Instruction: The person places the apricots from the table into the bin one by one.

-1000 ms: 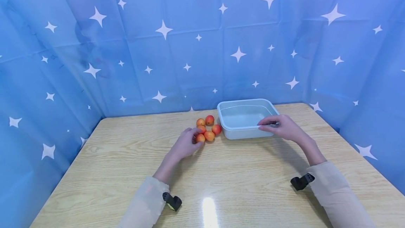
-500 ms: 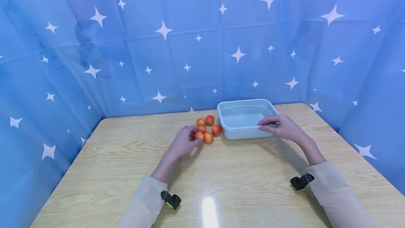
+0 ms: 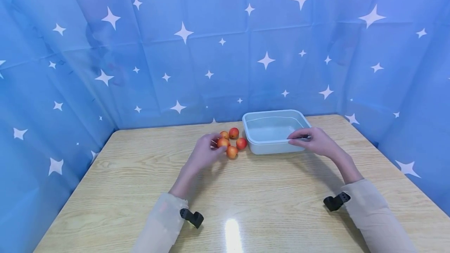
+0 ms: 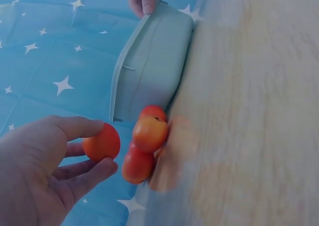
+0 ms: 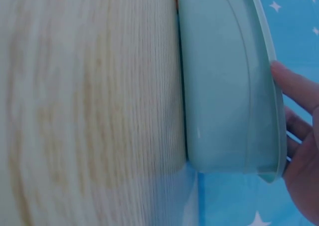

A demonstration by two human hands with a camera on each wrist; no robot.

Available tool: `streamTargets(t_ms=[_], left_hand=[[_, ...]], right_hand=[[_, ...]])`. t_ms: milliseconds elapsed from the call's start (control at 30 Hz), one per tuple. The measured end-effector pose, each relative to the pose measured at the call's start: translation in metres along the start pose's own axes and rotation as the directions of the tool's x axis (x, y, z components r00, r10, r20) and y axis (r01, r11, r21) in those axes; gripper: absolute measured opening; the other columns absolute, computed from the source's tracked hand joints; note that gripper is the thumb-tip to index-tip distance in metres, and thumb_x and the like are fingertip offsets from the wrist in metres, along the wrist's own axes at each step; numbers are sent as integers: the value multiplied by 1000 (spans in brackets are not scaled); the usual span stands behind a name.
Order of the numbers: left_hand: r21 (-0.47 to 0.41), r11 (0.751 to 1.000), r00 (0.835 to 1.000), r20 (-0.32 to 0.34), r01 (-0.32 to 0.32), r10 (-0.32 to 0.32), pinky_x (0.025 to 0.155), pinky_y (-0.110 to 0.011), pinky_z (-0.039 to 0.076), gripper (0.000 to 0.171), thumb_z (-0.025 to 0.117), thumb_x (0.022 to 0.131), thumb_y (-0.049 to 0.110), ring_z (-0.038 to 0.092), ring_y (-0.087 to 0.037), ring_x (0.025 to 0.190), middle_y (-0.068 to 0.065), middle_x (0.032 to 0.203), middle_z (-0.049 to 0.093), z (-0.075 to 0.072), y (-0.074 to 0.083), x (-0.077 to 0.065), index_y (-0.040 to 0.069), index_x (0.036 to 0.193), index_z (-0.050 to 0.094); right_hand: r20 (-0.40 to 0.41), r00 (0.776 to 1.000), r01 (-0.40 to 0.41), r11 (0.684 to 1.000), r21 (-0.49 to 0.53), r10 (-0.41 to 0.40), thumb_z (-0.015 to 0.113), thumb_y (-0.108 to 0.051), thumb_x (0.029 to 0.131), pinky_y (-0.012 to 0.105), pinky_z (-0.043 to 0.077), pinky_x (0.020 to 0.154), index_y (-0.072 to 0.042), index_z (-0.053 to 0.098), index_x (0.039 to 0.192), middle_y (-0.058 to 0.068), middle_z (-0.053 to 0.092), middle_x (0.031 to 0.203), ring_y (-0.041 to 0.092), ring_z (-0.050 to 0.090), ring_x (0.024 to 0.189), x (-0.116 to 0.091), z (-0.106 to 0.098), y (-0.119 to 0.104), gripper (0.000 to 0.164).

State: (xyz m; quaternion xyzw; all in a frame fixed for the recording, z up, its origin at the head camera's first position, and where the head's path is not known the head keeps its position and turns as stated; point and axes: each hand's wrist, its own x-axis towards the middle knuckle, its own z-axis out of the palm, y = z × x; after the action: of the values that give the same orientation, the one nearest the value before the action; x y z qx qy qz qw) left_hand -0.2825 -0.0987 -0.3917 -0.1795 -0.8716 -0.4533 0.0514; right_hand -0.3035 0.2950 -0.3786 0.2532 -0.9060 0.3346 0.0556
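Note:
In the head view my left hand (image 3: pixel 206 151) holds a small round orange-red fruit (image 3: pixel 223 143) at the table's far middle. The left wrist view shows that fruit (image 4: pixel 101 142) pinched between thumb and fingers, apart from the other fruits (image 4: pixel 150 133). Beside it on the table lie several like it, among them a redder fruit (image 3: pixel 241 143) close to the box and a more orange fruit (image 3: pixel 232 152) nearer me. A pale blue plastic box (image 3: pixel 277 147) stands upright to their right. My right hand (image 3: pixel 315 140) pinches the box's near rim towards its right corner, thumb outside.
A wood-grain table (image 3: pixel 246 198) stretches towards me, with a bright light reflection near the front. Behind and at both sides hangs a blue curtain (image 3: pixel 158 57) with white stars. Each sleeve cuff carries a small black camera (image 3: pixel 191 218).
My left hand has picked up the nearest left fruit and raised it slightly away from me, over the group. The near orange fruit shifted a little. My right hand stays on the rim.

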Motion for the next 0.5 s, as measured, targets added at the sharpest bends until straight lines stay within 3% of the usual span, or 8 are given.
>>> streamTargets(t_ms=[267, 500], left_hand=[[-72, 997, 999, -39, 18, -21, 79, -33, 55, 34, 73, 93, 15, 62, -22, 92, -3, 107, 66, 1, 5, 4, 4, 125, 65], [-60, 998, 996, -81, -34, 29, 81, -34, 56, 33, 74, 93, 16, 62, -22, 93, -6, 111, 66, 2, 9, 9, 4, 123, 65]], right_hand=[[-4, 1000, 5, 1000, -11, -5, 71, -23, 96, 25, 54, 77, -15, 78, 108, 1, 74, 105, 10, 66, 93, 0, 0, 1, 16], [-1, 1000, 7, 1000, -12, -7, 72, -23, 96, 25, 53, 77, -14, 78, 108, 1, 75, 104, 10, 66, 93, 0, 0, 0, 17]])
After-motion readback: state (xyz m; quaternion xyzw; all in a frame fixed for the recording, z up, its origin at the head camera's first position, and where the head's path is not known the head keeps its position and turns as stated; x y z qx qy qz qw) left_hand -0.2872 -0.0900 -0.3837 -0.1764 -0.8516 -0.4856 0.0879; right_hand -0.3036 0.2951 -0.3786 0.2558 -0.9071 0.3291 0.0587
